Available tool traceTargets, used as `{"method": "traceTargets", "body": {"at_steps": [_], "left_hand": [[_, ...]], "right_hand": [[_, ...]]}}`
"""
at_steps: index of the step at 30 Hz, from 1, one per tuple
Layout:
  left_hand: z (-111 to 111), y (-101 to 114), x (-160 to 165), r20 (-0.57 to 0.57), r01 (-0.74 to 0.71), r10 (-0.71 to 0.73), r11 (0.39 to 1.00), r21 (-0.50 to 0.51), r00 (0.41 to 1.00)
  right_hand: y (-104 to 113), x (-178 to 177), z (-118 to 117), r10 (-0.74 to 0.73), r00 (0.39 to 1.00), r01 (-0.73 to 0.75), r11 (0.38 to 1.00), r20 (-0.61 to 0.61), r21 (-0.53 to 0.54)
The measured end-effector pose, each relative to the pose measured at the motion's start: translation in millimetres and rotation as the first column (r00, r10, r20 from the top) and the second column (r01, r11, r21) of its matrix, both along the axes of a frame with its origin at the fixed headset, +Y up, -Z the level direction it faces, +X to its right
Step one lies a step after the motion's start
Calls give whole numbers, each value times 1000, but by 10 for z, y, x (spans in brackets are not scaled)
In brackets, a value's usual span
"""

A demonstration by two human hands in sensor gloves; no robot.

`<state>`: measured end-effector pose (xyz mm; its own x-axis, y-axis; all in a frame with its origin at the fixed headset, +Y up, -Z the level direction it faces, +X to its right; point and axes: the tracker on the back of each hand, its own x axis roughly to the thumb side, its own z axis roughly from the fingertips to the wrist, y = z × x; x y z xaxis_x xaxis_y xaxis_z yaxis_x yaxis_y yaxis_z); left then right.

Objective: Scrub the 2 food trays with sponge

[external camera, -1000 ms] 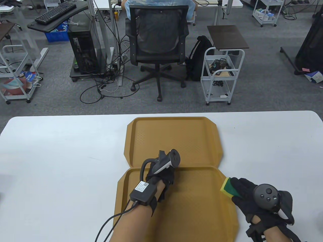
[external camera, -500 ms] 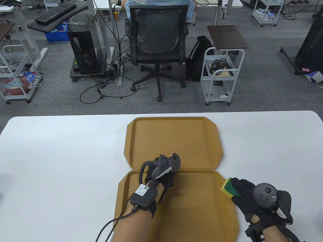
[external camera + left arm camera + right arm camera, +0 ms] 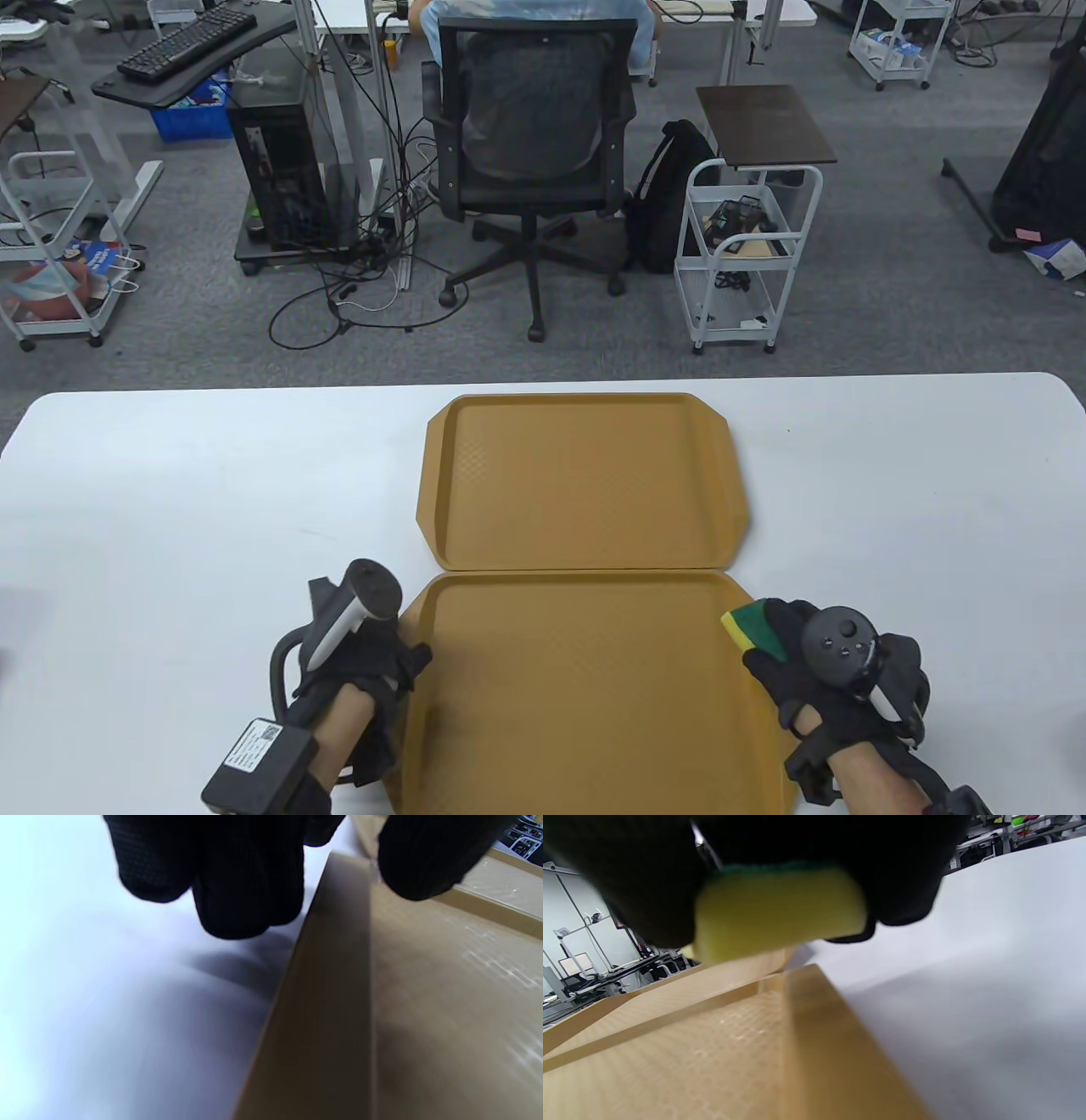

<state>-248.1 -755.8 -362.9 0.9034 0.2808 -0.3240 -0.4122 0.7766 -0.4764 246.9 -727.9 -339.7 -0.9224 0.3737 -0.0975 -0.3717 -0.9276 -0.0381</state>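
Note:
Two tan food trays lie end to end on the white table, the far tray (image 3: pixel 577 475) empty and the near tray (image 3: pixel 585 696) in front of me. My left hand (image 3: pixel 403 666) sits at the near tray's left rim (image 3: pixel 335 942); its fingers (image 3: pixel 246 891) hang over the table outside the rim, and the thumb is over the inside. No firm grip on the rim shows. My right hand (image 3: pixel 755 637) holds a yellow and green sponge (image 3: pixel 736 624) (image 3: pixel 776 912) just above the near tray's right rim (image 3: pixel 814 1018).
The white table (image 3: pixel 212 509) stretches wide on both sides of the trays. Beyond its far edge stand an office chair (image 3: pixel 530 153) with a person seated, a white cart (image 3: pixel 747 255) and desks on grey carpet.
My left hand has pulled back from the near tray's far edge to its left rim. The right hand with the sponge has shifted slightly left, over the right rim.

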Motion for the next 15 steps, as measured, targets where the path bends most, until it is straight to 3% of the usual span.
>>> {"method": "traceTargets", "body": {"at_steps": [5, 10, 15], "left_hand": [[136, -156, -94, -45, -83, 87, 993, 89, 995], [127, -218, -147, -51, -158, 162, 985, 67, 986], [117, -226, -144, -43, -164, 167, 984, 64, 985]], "right_hand": [[-135, -423, -247, 124, 992, -123, 992, 38, -39], [-215, -704, -480, 333, 937, -333, 943, 103, -25], [-310, -780, -594, 420, 895, -421, 907, 153, -26]]}}
